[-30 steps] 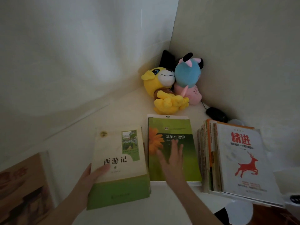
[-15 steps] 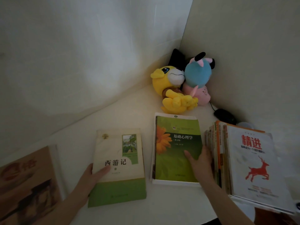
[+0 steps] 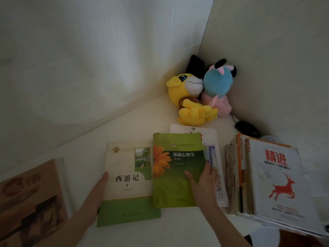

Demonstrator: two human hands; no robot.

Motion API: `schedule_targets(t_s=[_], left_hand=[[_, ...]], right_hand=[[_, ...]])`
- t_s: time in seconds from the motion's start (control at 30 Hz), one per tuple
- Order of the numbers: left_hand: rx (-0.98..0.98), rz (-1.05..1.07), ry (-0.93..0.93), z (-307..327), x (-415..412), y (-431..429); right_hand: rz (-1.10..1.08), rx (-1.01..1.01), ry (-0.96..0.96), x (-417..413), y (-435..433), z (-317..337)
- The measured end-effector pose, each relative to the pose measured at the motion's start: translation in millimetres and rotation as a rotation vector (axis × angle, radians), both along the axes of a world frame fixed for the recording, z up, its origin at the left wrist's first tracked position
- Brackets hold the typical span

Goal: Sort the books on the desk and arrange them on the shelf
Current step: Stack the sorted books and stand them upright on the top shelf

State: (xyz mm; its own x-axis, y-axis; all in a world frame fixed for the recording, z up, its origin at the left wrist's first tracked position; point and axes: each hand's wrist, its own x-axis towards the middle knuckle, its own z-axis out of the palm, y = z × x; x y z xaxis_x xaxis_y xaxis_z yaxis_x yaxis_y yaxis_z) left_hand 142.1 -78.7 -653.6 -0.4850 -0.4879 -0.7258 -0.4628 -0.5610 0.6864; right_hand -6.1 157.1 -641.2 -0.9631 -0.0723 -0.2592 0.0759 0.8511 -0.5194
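Green book [image 3: 175, 168] sits mid-worktop [image 3: 142, 118], gripped at its right edge by the right hand [image 3: 203, 186], thumb on the cover. It overlaps the cream book [image 3: 124, 175] on its left and covers most of a white book [image 3: 210, 139]. The left hand [image 3: 96, 193] grasps the cream book's left edge, thumb on top. A brown book [image 3: 30, 198] lies far left and a pile [image 3: 236, 175] far right. Two plush toys [image 3: 192, 97] fill the corner.
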Motion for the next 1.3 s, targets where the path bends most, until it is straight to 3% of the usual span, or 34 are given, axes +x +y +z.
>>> schedule_targets(t_s=[0.13,0.4,0.43,0.57,0.7,0.77,0.97,1.13,1.2,1.3], left_hand=[[0.037,0.046,0.002,-9,0,-4],[0.094,0.022,0.080,-6,1,-3],[0.121,0.015,0.023,4,4,3],[-0.041,-0.067,0.087,-58,9,-32],[0.043,-0.121,0.116,-124,4,-60],[0.060,-0.085,0.106,-72,2,-52],[0.054,-0.214,0.155,-9,15,-16],[0.003,-0.130,0.232,1,21,-15],[0.003,-0.130,0.281,11,25,-15],[-0.028,-0.123,0.332,17,27,-21]], right_hand=[[0.033,0.030,-0.093,12,-20,0],[0.018,-0.139,-0.117,32,-48,0],[0.027,-0.143,-0.126,34,-51,0],[0.114,-0.127,-0.115,53,-66,0],[0.191,-0.117,-0.171,71,-85,-1],[0.200,-0.055,-0.190,76,-94,-3],[0.234,-0.001,-0.255,66,-98,2],[0.155,-0.416,-0.493,34,-97,1],[0.155,-0.606,-0.676,13,-100,3],[0.312,-0.800,-0.894,-8,-103,8]])
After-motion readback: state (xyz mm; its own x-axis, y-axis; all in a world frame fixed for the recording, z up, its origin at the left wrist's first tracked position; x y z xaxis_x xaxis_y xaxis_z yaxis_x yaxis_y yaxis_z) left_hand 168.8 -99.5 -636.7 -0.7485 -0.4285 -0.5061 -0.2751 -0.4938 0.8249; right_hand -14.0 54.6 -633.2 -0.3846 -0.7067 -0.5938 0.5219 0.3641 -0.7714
